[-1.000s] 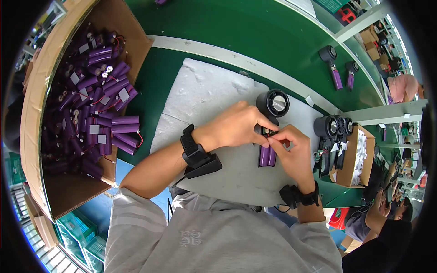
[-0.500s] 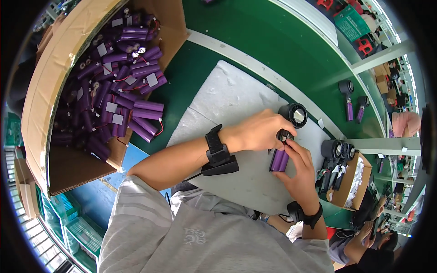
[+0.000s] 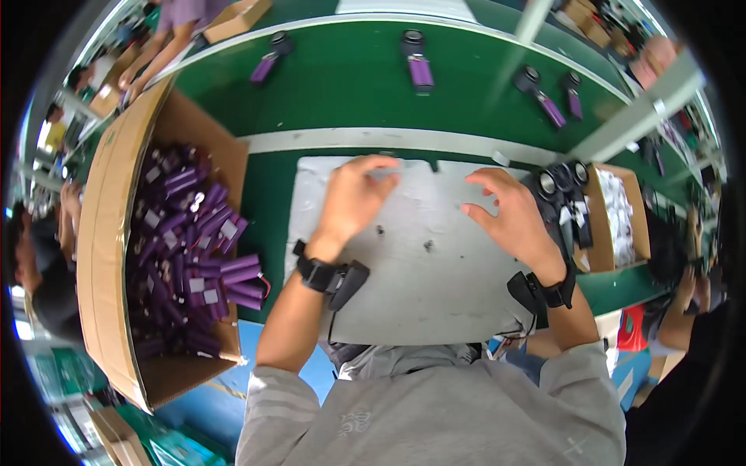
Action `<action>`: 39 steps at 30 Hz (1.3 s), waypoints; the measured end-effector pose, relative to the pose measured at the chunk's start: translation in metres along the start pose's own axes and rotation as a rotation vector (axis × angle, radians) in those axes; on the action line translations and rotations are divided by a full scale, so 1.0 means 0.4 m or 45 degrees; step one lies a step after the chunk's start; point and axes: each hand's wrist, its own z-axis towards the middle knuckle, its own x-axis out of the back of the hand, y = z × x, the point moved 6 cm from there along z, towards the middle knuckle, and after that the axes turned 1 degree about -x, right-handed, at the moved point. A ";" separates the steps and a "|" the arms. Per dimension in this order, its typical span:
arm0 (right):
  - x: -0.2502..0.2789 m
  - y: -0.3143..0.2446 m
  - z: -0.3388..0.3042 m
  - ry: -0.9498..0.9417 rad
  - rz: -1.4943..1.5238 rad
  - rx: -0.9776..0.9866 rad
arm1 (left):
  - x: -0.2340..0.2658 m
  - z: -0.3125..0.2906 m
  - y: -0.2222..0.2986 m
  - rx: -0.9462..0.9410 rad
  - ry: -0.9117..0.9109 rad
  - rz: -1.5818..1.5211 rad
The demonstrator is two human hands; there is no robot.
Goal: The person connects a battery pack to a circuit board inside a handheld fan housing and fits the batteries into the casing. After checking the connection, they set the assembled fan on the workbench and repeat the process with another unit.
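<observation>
My left hand [image 3: 356, 194] hovers above the left part of the pale grey mat [image 3: 412, 295], fingers bent and thumb apart, with nothing in it. Across from it, my right hand [image 3: 511, 213] is over the mat's right side, its fingers spread and curved, also holding nothing. Straight ahead of them, on the green work surface [image 3: 342, 85], lies a black round-headed unit with a purple battery pack [image 3: 420, 71] attached. Close to my right hand stand several black round-headed units [image 3: 549, 183]. Each wrist wears a black strap with a small box.
At the left, a large open cardboard box [image 3: 109, 256] holds many purple battery packs [image 3: 183, 256]. A smaller carton [image 3: 639, 225] of white pieces stands at the right. More joined units [image 3: 268, 68] lie along the green surface. Other people work at both sides.
Both hands have let go of the black unit with the purple battery pack and moved apart. The view has turned, and such a unit now lies ahead on the green surface.
</observation>
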 end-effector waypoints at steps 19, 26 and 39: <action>0.141 0.184 -0.222 0.107 -0.420 -0.543 | 0.367 -0.348 -0.108 0.533 -0.136 1.014; 0.131 0.193 -0.189 -0.085 -0.476 -0.549 | 0.377 -0.338 -0.140 0.564 -0.097 1.019; 0.122 0.145 -0.160 -0.079 -0.018 -0.474 | 0.529 -0.363 -0.005 0.118 0.628 0.499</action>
